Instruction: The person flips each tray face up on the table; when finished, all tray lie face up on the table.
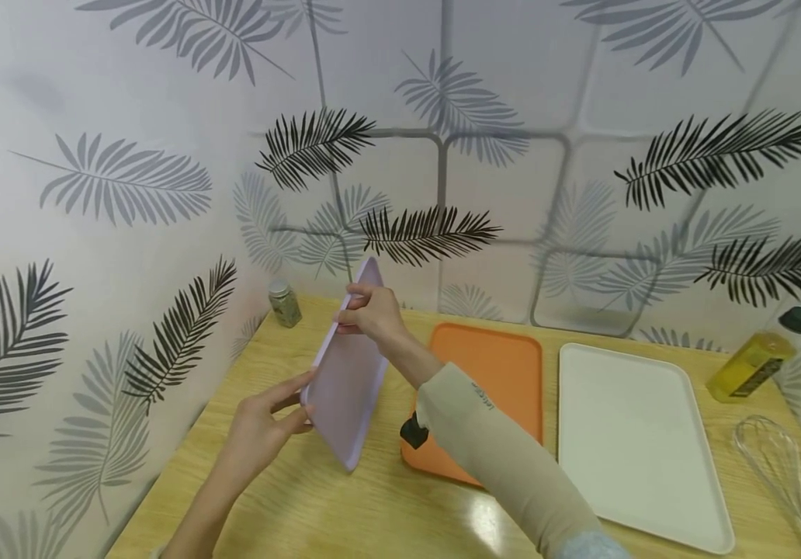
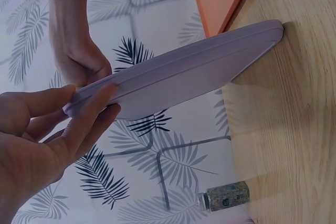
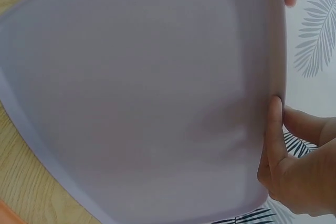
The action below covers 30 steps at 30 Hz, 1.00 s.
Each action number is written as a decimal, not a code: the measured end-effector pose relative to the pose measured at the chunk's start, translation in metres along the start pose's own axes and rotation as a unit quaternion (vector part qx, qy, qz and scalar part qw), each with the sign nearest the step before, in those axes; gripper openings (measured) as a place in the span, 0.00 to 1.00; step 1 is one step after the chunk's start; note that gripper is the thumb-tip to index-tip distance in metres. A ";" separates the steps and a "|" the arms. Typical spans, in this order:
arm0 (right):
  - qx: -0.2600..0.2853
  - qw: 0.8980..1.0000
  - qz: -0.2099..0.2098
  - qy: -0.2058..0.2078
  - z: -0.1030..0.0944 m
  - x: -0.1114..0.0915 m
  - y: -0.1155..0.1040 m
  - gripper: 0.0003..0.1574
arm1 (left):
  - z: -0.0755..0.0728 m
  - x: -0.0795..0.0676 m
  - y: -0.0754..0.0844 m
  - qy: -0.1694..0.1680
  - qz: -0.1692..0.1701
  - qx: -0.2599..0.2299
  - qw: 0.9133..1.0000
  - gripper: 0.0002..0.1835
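A light purple rectangular tray (image 1: 351, 376) is held up on its side, its raised-rim inner face (image 3: 147, 93) turned to the right. My left hand (image 1: 261, 431) pinches the near end of its upper edge between thumb and fingers. Farther along that edge, my right hand (image 1: 376, 314) grips the rim near the far corner, and its fingers also show in the right wrist view. The tray's underside (image 2: 184, 85) faces the left wrist camera. Whether its lower edge touches the table cannot be told.
On the wooden table (image 1: 261, 505), an orange tray (image 1: 498, 373) lies partly under my right forearm, with a white tray (image 1: 631, 442) beside it. An oil bottle (image 1: 753, 369) and a whisk (image 1: 774, 458) are at the right. A small spice jar (image 1: 285, 303) stands back left, near the patterned wall.
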State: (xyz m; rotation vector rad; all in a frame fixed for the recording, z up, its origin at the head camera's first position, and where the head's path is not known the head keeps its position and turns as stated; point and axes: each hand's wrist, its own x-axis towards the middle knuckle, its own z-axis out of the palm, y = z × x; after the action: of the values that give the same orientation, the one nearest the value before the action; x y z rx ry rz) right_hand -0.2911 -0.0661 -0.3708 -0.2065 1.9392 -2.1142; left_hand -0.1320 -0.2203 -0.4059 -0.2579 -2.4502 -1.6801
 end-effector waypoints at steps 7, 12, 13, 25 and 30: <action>0.004 1.000 0.000 0.001 0.006 0.001 0.003 0.38 | -0.001 -0.001 0.005 0.011 -0.040 0.002 0.999 0.25; -0.007 1.000 -0.004 0.008 0.009 0.001 0.007 0.36 | -0.002 -0.003 0.006 0.025 -0.057 0.015 0.998 0.25; -0.017 1.000 -0.005 0.017 0.009 0.001 0.009 0.35 | -0.002 -0.003 0.006 0.027 -0.057 0.018 0.998 0.24; -0.254 0.963 0.073 0.051 -0.025 -0.017 0.106 0.39 | -0.004 -0.003 -0.010 0.037 -0.082 -0.021 0.996 0.26; -0.250 0.962 0.097 0.046 -0.027 -0.022 0.124 0.42 | -0.008 -0.004 -0.014 0.041 -0.091 -0.037 0.994 0.26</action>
State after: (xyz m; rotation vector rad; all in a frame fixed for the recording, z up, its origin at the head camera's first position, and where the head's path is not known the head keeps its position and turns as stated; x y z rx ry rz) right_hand -0.2659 -0.0426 -0.4953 -0.0107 2.4095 -1.5068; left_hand -0.1308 -0.2324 -0.4165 0.0275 -2.4184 -1.8162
